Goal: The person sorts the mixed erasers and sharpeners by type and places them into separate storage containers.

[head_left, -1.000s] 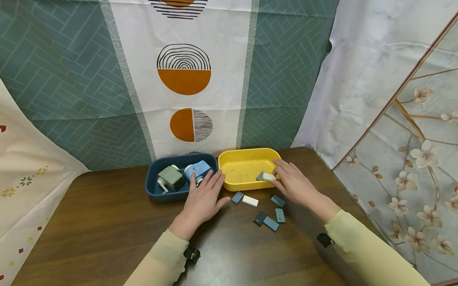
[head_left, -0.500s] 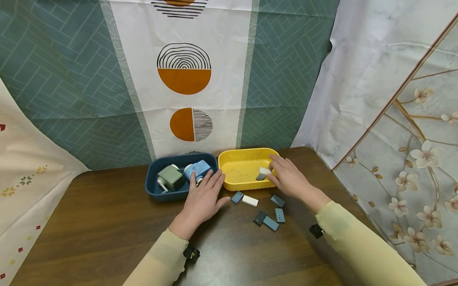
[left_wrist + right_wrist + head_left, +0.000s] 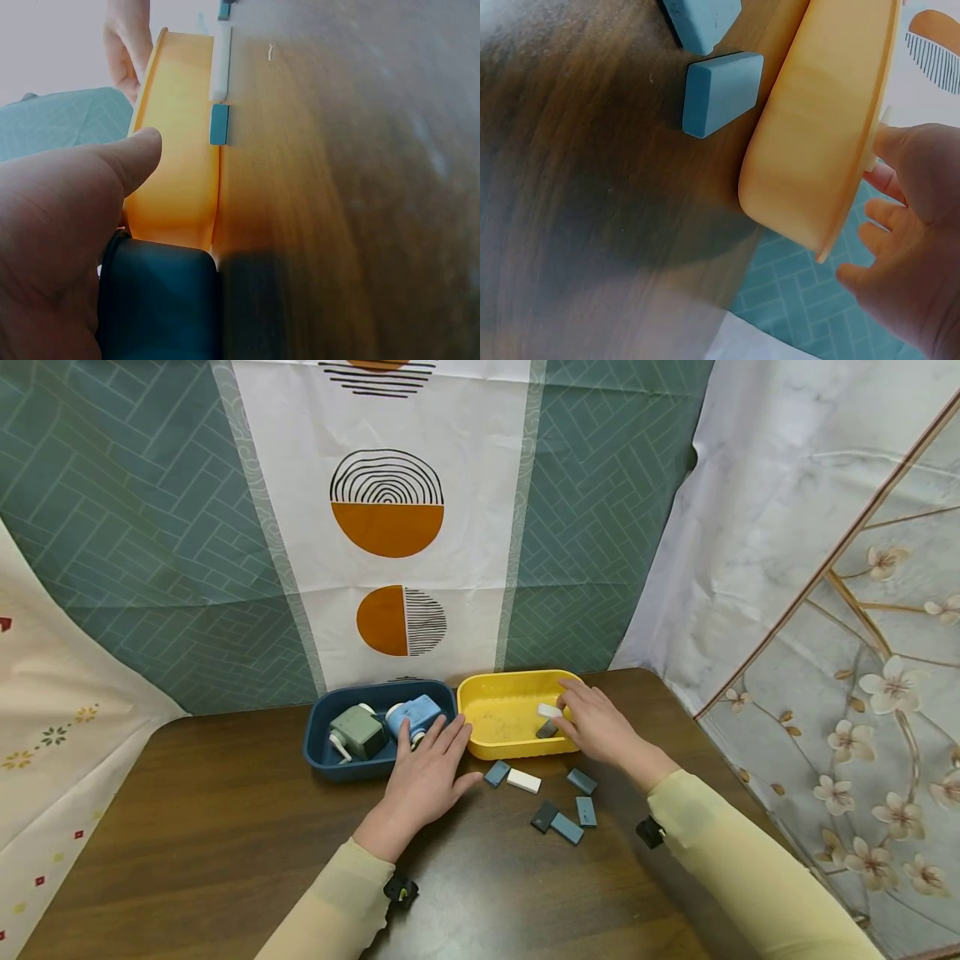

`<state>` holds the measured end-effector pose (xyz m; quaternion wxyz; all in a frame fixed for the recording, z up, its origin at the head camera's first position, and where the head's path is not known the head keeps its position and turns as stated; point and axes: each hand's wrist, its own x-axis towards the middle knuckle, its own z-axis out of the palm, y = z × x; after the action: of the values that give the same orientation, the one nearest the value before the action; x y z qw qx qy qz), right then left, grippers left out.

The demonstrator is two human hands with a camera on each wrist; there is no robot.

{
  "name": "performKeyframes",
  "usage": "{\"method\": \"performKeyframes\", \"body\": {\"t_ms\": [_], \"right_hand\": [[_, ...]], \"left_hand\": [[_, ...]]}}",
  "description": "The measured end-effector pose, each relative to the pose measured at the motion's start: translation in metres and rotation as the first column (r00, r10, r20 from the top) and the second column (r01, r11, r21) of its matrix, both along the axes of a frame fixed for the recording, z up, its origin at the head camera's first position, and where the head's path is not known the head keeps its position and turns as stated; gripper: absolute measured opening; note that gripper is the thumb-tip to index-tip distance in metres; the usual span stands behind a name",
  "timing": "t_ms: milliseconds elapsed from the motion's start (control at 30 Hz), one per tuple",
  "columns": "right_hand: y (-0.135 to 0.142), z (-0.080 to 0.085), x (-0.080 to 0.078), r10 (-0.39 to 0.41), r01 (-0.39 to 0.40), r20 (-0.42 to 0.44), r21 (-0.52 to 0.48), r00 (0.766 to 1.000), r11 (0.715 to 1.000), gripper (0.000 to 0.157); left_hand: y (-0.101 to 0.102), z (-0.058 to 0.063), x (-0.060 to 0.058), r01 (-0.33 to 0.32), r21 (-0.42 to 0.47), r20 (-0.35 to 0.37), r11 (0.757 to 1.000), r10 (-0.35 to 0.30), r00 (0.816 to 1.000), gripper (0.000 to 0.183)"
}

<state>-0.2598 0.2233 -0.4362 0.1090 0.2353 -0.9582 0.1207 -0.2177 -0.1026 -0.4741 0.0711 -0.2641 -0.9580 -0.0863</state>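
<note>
My right hand (image 3: 600, 727) reaches over the right end of the yellow tray (image 3: 517, 752) and pinches a small white block (image 3: 548, 711) between thumb and fingertips. A grey block (image 3: 547, 728) lies in the tray just below it. In the right wrist view, part of the white block (image 3: 886, 116) peeks past the thumb at the rim. My left hand (image 3: 423, 781) lies with fingers straight and spread across the near right corner of the dark blue tray (image 3: 352, 774), fingertips close to the yellow tray. In the left wrist view its thumb (image 3: 142, 157) overlaps the yellow wall.
Inside the blue tray are a green toy-like piece (image 3: 358, 732) and a light blue one (image 3: 414, 717). Several loose blocks lie in front of the yellow tray, among them a white block (image 3: 523, 781) and a dark block (image 3: 544, 817). Patterned cloth (image 3: 412, 627) hangs behind the table.
My right hand has moved left and slightly away from me over the yellow tray, carrying the white block from beside the grey one to behind it. The left hand stays put.
</note>
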Motion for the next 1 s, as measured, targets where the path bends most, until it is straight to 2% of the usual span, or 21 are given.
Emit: {"method": "performKeyframes", "body": {"t_ms": [233,500,733,1000], "right_hand": [[-0.003,-0.003,-0.006,-0.021,0.021,0.038,-0.009,0.999,1.000,0.022],[-0.006,-0.008,-0.012,-0.018,0.018,0.028,-0.010,0.999,1.000,0.024],[-0.010,-0.011,-0.018,-0.058,0.059,0.080,-0.007,0.995,0.998,0.025],[-0.011,-0.013,-0.022,-0.066,0.067,0.091,-0.009,0.994,0.998,0.022]], "left_hand": [[0.000,0.000,0.000,-0.004,-0.003,0.004,1.000,0.004,1.000,0.082],[0.000,0.000,0.001,-0.002,-0.005,-0.003,1.000,0.002,1.000,0.082],[0.002,0.000,0.000,-0.007,-0.015,-0.004,1.000,0.007,1.000,0.082],[0.001,-0.001,-0.001,-0.003,-0.009,-0.001,1.000,0.003,1.000,0.082]]}}
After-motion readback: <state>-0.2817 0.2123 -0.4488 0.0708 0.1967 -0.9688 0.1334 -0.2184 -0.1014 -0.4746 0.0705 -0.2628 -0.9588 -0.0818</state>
